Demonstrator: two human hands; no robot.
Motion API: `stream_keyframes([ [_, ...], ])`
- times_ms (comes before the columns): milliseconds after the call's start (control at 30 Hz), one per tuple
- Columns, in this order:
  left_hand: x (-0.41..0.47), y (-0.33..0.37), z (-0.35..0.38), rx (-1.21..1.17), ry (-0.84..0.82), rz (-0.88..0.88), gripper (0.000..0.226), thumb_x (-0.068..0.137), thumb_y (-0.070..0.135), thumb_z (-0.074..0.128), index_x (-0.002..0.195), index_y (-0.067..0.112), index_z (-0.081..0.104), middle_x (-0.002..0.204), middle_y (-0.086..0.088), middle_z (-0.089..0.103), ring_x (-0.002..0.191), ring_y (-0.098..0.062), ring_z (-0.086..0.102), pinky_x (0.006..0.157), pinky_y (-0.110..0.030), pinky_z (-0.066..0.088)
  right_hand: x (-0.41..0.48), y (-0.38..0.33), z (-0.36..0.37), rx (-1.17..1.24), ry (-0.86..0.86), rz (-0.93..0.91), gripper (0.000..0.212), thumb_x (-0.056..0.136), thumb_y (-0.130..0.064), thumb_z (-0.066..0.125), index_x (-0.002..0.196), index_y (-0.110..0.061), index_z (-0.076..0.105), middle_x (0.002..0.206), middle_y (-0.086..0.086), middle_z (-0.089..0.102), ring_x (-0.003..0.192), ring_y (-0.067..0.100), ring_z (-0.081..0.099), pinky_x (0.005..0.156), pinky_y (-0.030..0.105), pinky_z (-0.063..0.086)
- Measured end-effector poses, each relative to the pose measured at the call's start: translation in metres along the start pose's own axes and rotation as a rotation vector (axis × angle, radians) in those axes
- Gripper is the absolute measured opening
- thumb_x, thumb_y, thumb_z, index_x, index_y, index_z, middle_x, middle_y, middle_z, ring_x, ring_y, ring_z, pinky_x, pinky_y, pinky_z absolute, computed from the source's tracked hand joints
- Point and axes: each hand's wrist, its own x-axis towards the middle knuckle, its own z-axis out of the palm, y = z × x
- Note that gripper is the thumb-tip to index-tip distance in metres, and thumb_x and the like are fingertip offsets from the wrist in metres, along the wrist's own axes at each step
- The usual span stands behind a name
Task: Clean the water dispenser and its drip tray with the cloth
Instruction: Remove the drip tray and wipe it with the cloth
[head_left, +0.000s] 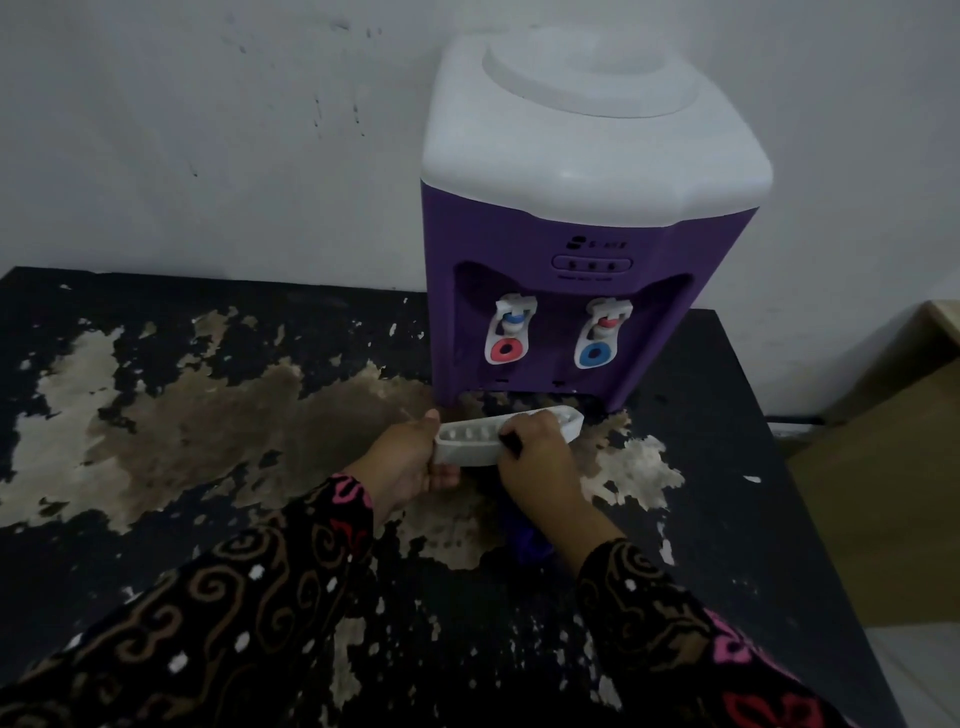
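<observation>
A purple water dispenser (545, 244) with a white top stands at the back of a black table, against the wall. Its white drip tray (470, 452) is out of the dispenser and held just in front of its base. My left hand (405, 462) grips the tray's left end, thumb on top. My right hand (540, 457) lies curled over the middle of the tray and holds a dark blue cloth (530, 545), most of which hangs below my wrist. The tray's right end sticks out past my fingers.
The black table (208, 322) has large patches of peeled, pale surface. Two white taps sit in the dispenser's recess, one with a red lever (506, 338) and one with a blue lever (597, 338). A tan board (893, 493) stands beyond the table's right edge.
</observation>
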Motion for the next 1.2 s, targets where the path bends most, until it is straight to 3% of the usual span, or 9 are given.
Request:
stream_keyframes([
  [100,0.000,0.001,0.001,-0.017,-0.004,-0.015,0.030,0.100,0.036,0.037,0.101,0.009,0.049,0.080,-0.012,0.055,0.062,-0.022,0.054,0.043,-0.029,0.051,-0.012,-0.009,0.010,-0.013,-0.085,-0.186,0.017,0.079,0.000,0.058,0.095,-0.001,0.063,0.102,0.013,0.056,0.094,0.023,0.053,0.080,0.019,0.036],
  [167,-0.001,0.004,-0.001,-0.014,-0.011,-0.045,0.031,0.098,0.038,0.041,0.093,0.009,0.052,0.079,-0.011,0.055,0.063,-0.021,0.054,0.046,-0.030,0.052,-0.007,0.000,0.005,0.006,-0.045,-0.153,0.019,0.079,0.001,0.058,0.097,-0.001,0.064,0.103,0.013,0.056,0.094,0.020,0.052,0.079,0.015,0.033],
  [267,-0.002,0.007,-0.005,0.002,-0.044,-0.078,0.023,0.096,0.030,0.050,0.098,0.007,0.052,0.081,-0.014,0.056,0.060,-0.019,0.054,0.039,-0.024,0.053,0.009,0.026,-0.010,0.019,0.057,0.070,0.026,0.083,0.001,0.055,0.108,-0.003,0.063,0.115,0.011,0.052,0.098,0.015,0.051,0.081,0.013,0.033],
  [400,-0.002,0.005,-0.007,0.032,-0.036,-0.083,0.018,0.095,0.021,0.052,0.105,0.006,0.050,0.087,-0.016,0.056,0.062,-0.020,0.056,0.041,-0.024,0.053,0.023,0.053,-0.022,0.032,0.074,0.392,0.032,0.087,0.001,0.047,0.118,-0.004,0.054,0.129,0.022,0.044,0.108,0.034,0.053,0.087,0.026,0.040],
  [567,0.001,0.008,-0.009,0.057,-0.015,-0.060,0.021,0.095,0.022,0.053,0.109,0.007,0.050,0.090,-0.015,0.056,0.064,-0.019,0.057,0.044,-0.024,0.054,0.017,0.035,-0.007,-0.057,0.074,0.204,0.030,0.085,0.002,0.051,0.113,-0.003,0.061,0.124,0.018,0.049,0.105,0.031,0.054,0.085,0.020,0.037],
  [700,0.000,0.010,-0.012,0.128,-0.042,0.060,0.022,0.096,0.021,0.051,0.114,0.010,0.053,0.088,-0.011,0.055,0.064,-0.018,0.054,0.047,-0.024,0.054,0.024,0.047,-0.021,-0.206,-0.004,0.162,0.028,0.083,0.008,0.046,0.100,0.003,0.068,0.109,0.019,0.060,0.102,0.030,0.057,0.085,0.016,0.037],
  [800,0.000,0.011,-0.014,0.153,-0.055,0.139,0.023,0.096,0.021,0.051,0.115,0.009,0.057,0.086,-0.010,0.056,0.062,-0.018,0.054,0.046,-0.024,0.053,0.036,0.045,-0.039,-0.291,-0.036,0.127,0.041,0.071,0.003,0.028,0.061,-0.002,0.068,0.068,0.006,0.068,0.065,0.018,0.063,0.066,0.022,0.046],
  [967,-0.002,0.013,-0.012,0.194,-0.053,0.201,0.021,0.096,0.021,0.050,0.112,0.011,0.059,0.085,-0.009,0.057,0.064,-0.019,0.055,0.049,-0.024,0.053,0.046,0.032,-0.041,-0.542,-0.300,0.045,0.029,0.088,-0.003,0.038,0.109,-0.001,0.058,0.111,0.018,0.062,0.107,0.029,0.053,0.089,0.033,0.045],
  [1200,-0.008,0.017,-0.011,0.224,-0.045,0.194,0.018,0.096,0.021,0.050,0.111,0.015,0.057,0.088,-0.010,0.057,0.067,-0.019,0.057,0.053,-0.025,0.055,0.051,0.031,-0.037,-0.353,-0.272,0.113,0.021,0.086,-0.004,0.052,0.105,0.000,0.059,0.112,0.017,0.063,0.103,0.031,0.058,0.089,0.031,0.044],
])
